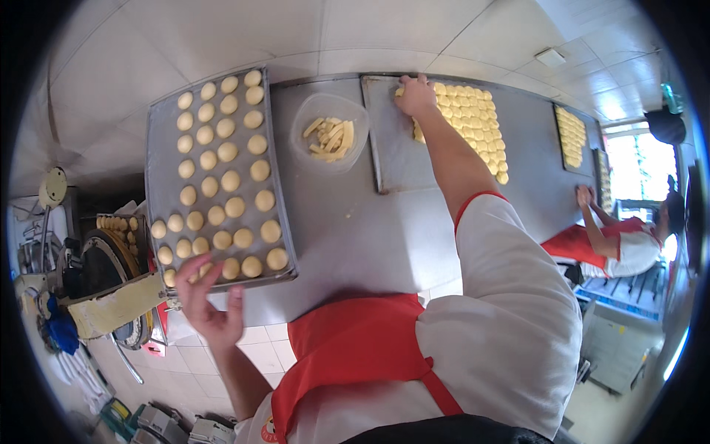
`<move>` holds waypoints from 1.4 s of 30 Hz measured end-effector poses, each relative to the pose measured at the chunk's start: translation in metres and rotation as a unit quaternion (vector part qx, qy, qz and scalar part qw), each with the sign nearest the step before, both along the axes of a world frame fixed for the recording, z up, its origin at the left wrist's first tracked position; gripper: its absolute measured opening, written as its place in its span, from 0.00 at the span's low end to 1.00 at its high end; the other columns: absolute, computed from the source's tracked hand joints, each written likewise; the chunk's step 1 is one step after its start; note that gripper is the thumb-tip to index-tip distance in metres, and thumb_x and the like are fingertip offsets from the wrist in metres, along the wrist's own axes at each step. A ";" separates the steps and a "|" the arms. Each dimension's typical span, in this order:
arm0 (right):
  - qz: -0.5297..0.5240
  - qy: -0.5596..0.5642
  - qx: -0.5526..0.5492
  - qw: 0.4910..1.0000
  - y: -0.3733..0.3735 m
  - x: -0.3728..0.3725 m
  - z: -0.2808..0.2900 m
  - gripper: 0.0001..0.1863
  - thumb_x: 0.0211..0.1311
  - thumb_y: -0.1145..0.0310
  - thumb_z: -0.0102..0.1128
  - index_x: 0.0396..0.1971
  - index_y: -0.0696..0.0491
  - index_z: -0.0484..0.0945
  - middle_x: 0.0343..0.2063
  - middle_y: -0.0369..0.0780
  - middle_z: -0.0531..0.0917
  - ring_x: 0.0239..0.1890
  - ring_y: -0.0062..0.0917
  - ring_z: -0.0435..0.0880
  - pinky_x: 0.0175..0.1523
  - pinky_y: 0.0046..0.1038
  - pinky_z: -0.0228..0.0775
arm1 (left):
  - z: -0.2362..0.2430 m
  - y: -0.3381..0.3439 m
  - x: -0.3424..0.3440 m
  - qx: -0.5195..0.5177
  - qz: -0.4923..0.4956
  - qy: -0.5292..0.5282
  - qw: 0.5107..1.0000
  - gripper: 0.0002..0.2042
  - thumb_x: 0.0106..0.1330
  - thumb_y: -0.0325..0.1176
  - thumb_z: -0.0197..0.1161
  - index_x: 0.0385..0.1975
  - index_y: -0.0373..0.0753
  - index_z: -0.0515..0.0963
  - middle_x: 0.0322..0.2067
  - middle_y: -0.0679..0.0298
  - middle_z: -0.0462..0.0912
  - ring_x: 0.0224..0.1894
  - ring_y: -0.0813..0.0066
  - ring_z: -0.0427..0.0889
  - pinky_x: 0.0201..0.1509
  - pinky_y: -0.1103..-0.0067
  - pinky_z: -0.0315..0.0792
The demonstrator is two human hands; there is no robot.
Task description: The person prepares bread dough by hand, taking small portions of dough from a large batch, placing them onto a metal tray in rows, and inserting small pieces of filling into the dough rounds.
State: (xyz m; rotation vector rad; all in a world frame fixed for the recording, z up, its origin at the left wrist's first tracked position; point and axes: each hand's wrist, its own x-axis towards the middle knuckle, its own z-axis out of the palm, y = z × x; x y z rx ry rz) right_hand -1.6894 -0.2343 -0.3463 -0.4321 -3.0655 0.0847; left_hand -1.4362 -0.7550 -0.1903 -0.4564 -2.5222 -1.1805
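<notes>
A metal tray at left holds rows of round pale dough balls. My left hand is at its front edge, fingers apart over the lowest balls. My right hand reaches to the far left corner of a block of yellow dough pieces on another tray. Its fingers are bent down at that corner; what they hold is hidden. Between the trays, a translucent plastic container holds pale yellow sticks.
A co-worker in red apron works at the right, hands near more trays on the steel table. A tiled wall runs behind. Pans and equipment crowd the left side. A bright window is at far right.
</notes>
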 end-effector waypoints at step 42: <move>0.294 0.055 -0.229 0.926 0.054 0.423 -0.072 0.10 0.65 0.65 0.62 0.45 0.48 0.81 0.41 0.40 0.83 0.52 0.37 0.81 0.68 0.51 0.67 | -0.222 0.331 0.098 -0.257 -0.160 0.070 0.951 0.13 0.73 0.29 0.64 0.55 0.38 0.83 0.43 0.53 0.87 0.45 0.50 0.84 0.59 0.56 0.74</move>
